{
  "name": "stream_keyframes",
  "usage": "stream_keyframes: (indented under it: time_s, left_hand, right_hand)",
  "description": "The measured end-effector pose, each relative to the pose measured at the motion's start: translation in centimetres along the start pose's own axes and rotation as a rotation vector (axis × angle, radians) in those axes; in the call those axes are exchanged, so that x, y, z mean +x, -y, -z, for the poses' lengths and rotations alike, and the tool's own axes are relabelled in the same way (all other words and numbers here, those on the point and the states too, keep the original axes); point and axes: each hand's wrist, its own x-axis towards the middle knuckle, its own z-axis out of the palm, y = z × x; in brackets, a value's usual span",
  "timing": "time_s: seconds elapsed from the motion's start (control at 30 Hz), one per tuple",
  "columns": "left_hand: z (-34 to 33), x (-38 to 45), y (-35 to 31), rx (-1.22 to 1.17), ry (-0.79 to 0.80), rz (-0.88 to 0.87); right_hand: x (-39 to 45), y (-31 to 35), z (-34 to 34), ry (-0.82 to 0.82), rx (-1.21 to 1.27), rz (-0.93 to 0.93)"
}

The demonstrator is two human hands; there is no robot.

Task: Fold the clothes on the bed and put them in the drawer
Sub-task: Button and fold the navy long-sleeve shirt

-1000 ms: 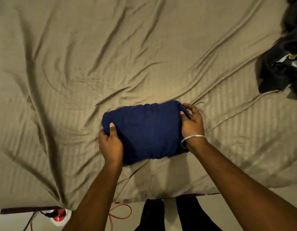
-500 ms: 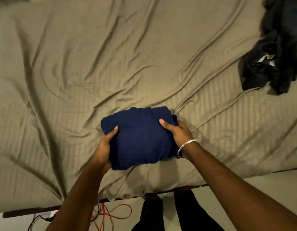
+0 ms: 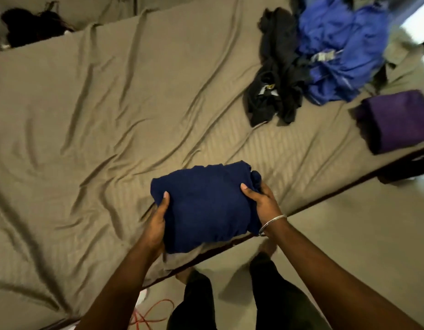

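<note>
Both hands, left (image 3: 158,225) and right (image 3: 262,201), grip the folded navy garment (image 3: 206,206) over the bed (image 3: 87,115) edge at 6 o'clock. Keep thumbs on top, carry level so folds hold; drawer unseen.

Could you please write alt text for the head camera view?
Both hands, left hand and right hand, grip a folded navy garment above the bed; unfolded black clothes, blue clothes and a folded purple garment lie far right.

Navy folded garment (image 3: 206,201); taupe sheet (image 3: 111,115) — faintly striped; black clothes (image 3: 275,75), bright-blue garment (image 3: 344,51), purple bundle (image 3: 399,120).
</note>
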Motion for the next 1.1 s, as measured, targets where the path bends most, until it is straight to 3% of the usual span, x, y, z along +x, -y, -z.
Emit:
stream_keyframes:
  time_s: [0.27,0.6,0.93,1.1]
  left_hand:
    - [-19.7,-0.4,1.2,0.114,0.103,0.038]
    - [-43.5,3.1,4.9,0.079,0.06,0.115]
    - [-54.1,10.5,3.6,0.221,0.167,0.114]
    - [-58.8,12.7,3.6,0.13,0.202,0.185]
  right_hand:
    - [0.3,8.6,16.1,-0.107,0.11,0.049]
    - [5.6,19.9,36.5,-0.178,0.112,0.093]
    - [10.5,27.7,43.9,-0.331,-0.03,0.166]
    - [14.5,31.3,47.6,-0.32,-0.165,0.192]
